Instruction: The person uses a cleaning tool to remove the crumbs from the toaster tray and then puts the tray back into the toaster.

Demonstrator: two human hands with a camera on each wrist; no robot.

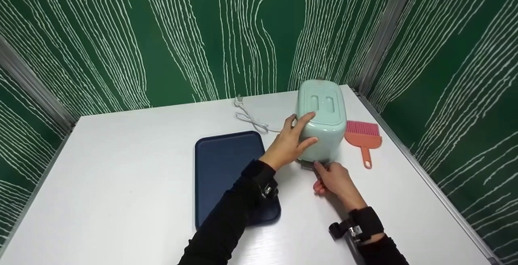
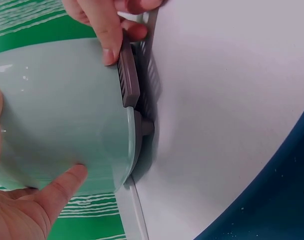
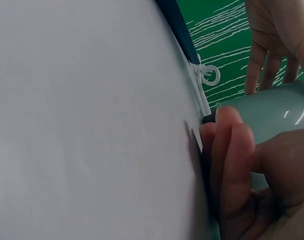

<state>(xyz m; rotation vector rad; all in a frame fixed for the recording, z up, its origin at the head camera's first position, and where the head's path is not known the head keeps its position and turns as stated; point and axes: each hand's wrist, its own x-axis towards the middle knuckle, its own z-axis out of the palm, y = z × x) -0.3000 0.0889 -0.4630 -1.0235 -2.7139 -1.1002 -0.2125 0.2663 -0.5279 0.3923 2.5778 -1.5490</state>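
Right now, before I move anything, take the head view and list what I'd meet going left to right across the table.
Dark blue tray → left hand → mint-green toaster → orange brush with pink bristles. Left out for overlap: the white cord and right hand.

The toaster [image 1: 328, 126] looks like smooth, glossy plastic; its crumb tray [image 2: 129, 77] has a ribbed, duller plastic edge. The serving tray [image 1: 224, 155] seems matt plastic, the dustpan [image 1: 364, 140] smooth plastic. The tabletop [image 1: 133, 184] is smooth, faintly shiny; the sleeves [image 1: 226, 220] are matt cloth.
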